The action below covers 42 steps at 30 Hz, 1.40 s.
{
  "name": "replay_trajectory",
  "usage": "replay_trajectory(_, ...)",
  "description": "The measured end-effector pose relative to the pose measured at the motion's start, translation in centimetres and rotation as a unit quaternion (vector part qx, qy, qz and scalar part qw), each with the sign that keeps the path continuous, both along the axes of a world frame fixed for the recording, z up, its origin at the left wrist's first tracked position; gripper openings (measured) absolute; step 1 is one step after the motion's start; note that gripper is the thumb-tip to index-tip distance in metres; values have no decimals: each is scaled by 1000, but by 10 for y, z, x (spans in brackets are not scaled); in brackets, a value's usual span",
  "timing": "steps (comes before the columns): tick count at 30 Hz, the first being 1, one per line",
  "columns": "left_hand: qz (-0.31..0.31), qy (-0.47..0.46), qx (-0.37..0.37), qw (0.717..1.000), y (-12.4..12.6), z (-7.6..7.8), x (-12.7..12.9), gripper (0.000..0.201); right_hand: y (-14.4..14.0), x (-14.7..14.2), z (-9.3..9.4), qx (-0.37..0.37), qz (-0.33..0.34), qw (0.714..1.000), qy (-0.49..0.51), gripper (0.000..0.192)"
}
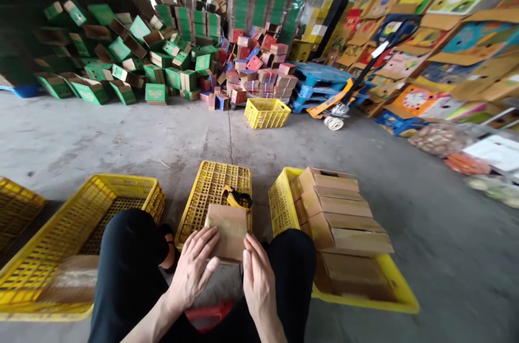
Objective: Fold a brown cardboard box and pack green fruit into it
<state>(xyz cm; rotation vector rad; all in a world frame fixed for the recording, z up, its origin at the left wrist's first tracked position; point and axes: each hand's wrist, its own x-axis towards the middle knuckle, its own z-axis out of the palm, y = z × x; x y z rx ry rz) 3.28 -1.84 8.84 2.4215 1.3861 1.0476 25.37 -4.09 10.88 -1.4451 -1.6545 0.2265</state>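
A small brown cardboard box [227, 229] rests on an upturned yellow crate [211, 186] right in front of my knees. My left hand [194, 267] lies flat against the box's near left corner, fingers spread over it. My right hand [257, 278] presses its right edge with straight fingers. Both hands grip the box between them. A yellow tape dispenser [238, 198] lies on the crate just beyond the box.
A yellow crate [284, 197] on the right holds stacked folded brown cartons [344, 219]. Another yellow crate [81, 219] sits at my left. A red stool [211, 315] shows under me. Farther off: green and red box piles [170, 56], a yellow basket [266, 112], a pallet jack [340, 105].
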Motion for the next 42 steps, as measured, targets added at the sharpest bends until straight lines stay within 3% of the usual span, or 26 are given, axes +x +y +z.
replay_trajectory(6, -10, 40, -1, 999, 5, 9, 5, 47, 9, -24, 11, 71, 21, 985, -157, 35)
replay_trajectory(11, -9, 37, -10, 999, 17, 15, -1, 47, 20, -41, 24, 46, 48, 976, -209, 36)
replay_trajectory(18, -18, 38, -29, 999, 33, 19, -4, 46, 33, -42, 29, 5, 32, 954, -298, 40)
replay_trajectory(23, 14, 46, -36, 998, 37, 25, -1, 48, 43, -45, 29, -8, 22, 952, -305, 42)
replay_trajectory(30, 32, 92, -53, 994, 41, 38, 8, 46, 44, -37, 14, 59, 9, 962, -267, 40)
replay_trajectory(38, 78, 78, -52, 993, 41, 33, 21, 47, 48, -39, 14, 80, 0, 959, -271, 39)
replay_trajectory(42, 66, 62, -45, 995, 42, 28, 19, 47, 48, -43, 11, 87, -7, 957, -276, 36)
